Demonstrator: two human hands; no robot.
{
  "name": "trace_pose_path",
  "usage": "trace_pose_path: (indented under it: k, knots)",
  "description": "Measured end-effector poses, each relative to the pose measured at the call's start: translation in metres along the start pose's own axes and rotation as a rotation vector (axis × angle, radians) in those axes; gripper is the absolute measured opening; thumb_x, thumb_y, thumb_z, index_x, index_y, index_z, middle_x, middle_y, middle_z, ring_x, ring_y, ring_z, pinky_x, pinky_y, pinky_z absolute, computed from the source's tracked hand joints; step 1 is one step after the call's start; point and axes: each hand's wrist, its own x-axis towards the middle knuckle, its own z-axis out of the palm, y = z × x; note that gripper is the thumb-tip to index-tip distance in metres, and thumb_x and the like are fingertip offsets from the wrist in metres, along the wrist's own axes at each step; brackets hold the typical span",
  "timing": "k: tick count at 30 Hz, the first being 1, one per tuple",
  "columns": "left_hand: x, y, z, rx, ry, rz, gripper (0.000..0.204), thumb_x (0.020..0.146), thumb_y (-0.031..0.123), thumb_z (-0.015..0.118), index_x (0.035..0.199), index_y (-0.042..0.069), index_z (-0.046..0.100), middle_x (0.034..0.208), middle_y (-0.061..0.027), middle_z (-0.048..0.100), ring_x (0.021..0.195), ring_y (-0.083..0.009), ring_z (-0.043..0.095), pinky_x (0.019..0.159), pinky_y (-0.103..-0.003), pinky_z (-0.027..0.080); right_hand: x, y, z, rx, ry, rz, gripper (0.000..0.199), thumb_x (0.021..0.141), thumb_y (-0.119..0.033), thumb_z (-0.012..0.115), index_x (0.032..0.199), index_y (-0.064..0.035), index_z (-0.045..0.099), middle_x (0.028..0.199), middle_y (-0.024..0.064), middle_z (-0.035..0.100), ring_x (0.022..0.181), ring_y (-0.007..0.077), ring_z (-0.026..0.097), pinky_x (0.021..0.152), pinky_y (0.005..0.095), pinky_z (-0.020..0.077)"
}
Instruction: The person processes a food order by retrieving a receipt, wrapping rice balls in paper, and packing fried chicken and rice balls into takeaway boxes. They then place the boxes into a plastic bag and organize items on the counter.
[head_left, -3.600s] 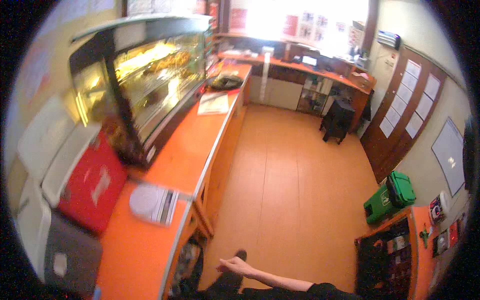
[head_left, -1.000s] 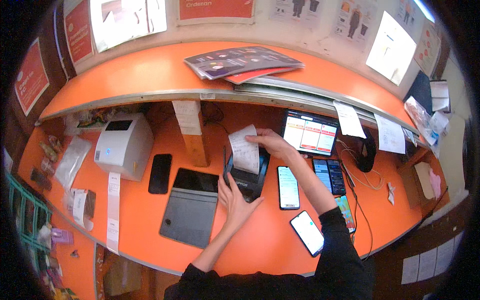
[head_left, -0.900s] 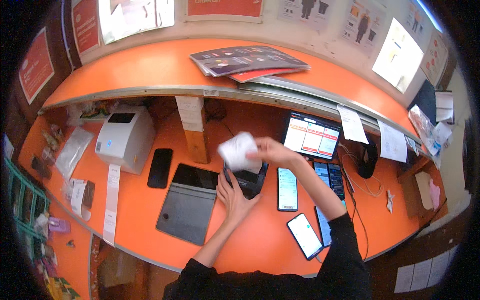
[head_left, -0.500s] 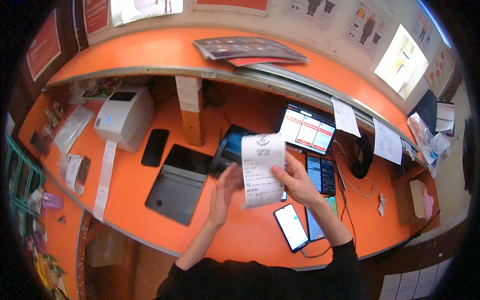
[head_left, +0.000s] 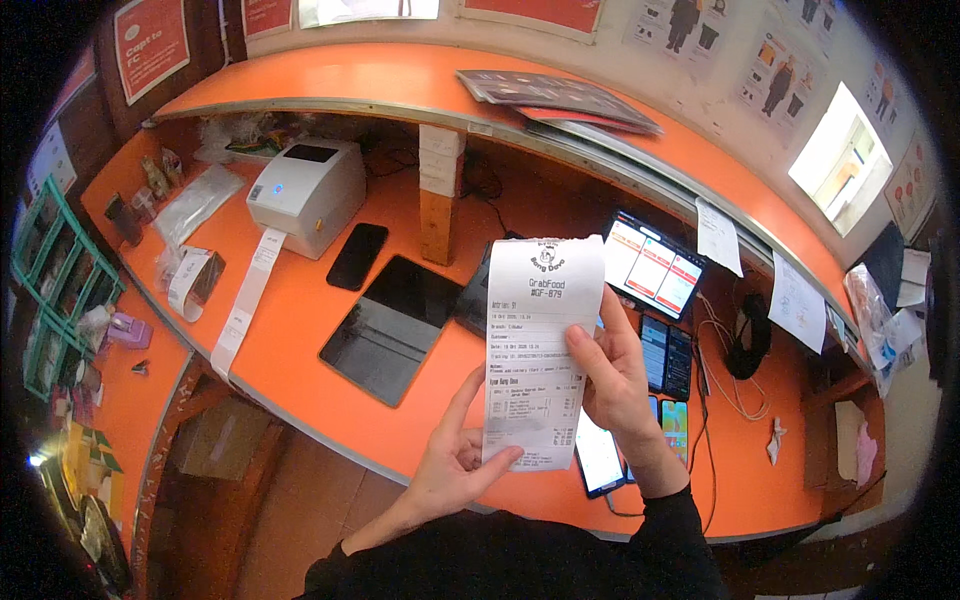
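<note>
A long white printed receipt [head_left: 535, 350] hangs upright in front of me, over the orange counter. My right hand [head_left: 612, 370] grips its right edge, thumb across the front. At the lower left corner, my left hand [head_left: 465, 460] pinches the paper with its thumb in front and fingers at the edge and behind. Beneath the receipt's lower right part, a phone with a lit white screen [head_left: 597, 462] is partly covered. Behind its left edge a dark tablet [head_left: 474, 305] shows only in part.
A white label printer [head_left: 310, 195] feeds out a paper strip [head_left: 247, 305] at left. A black tablet [head_left: 390, 330] and black phone [head_left: 357, 256] lie nearby. A lit tablet [head_left: 655, 262], more phones [head_left: 665, 355] and cables [head_left: 735, 360] occupy the right. Menus [head_left: 560, 97] rest on the upper shelf.
My left hand has come to the receipt's lower corner and taken hold of it. The receipt now looks larger and longer, and the view has shifted so the counter sits farther right.
</note>
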Motion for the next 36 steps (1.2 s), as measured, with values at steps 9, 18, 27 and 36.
trace_pose_path:
  k: [9, 18, 27, 36]
  knots:
    - [-0.015, 0.008, 0.007, 0.026, 0.013, 0.002, 0.089, 0.079, -0.011, 0.054, 0.140, 0.010, -0.007, 0.111, -0.0263, 0.054, 0.101, -0.0272, 0.058, 0.085, -0.037, 0.050, -0.007, -0.004, 0.001, 0.017, -0.049, -0.015, 0.054, 0.091, -0.006, 0.042, 0.138, -0.0001, 0.016, 0.128, 0.0156, 0.043, 0.113, 0.0199, 0.047, 0.091, 0.0319, 0.0415]
    - [-0.016, 0.011, 0.016, 0.007, 0.009, 0.055, 0.085, 0.081, -0.010, 0.052, 0.140, 0.010, -0.005, 0.122, -0.0262, 0.044, 0.103, -0.0290, 0.056, 0.083, -0.034, 0.052, -0.008, -0.006, -0.005, 0.043, -0.055, -0.001, 0.056, 0.091, -0.007, 0.042, 0.139, 0.0000, 0.014, 0.127, 0.0161, 0.044, 0.110, 0.0203, 0.050, 0.089, 0.0313, 0.0435]
    - [-0.011, 0.010, 0.018, 0.014, 0.006, 0.014, 0.087, 0.081, -0.009, 0.052, 0.140, 0.012, -0.009, 0.111, -0.0274, 0.052, 0.100, -0.0275, 0.059, 0.078, -0.031, 0.052, -0.006, -0.003, -0.012, 0.085, -0.042, 0.011, 0.055, 0.091, -0.006, 0.042, 0.138, 0.0005, 0.015, 0.126, 0.0165, 0.045, 0.111, 0.0203, 0.050, 0.089, 0.0316, 0.0437]
    - [-0.012, 0.010, 0.009, 0.041, 0.041, -0.004, 0.087, 0.082, -0.008, 0.053, 0.140, 0.011, -0.009, 0.111, -0.0266, 0.053, 0.099, -0.0258, 0.059, 0.079, -0.031, 0.052, 0.003, 0.007, -0.007, 0.140, -0.024, 0.056, 0.056, 0.090, -0.004, 0.042, 0.138, 0.0001, 0.015, 0.127, 0.0171, 0.044, 0.111, 0.0216, 0.050, 0.091, 0.0326, 0.0428]
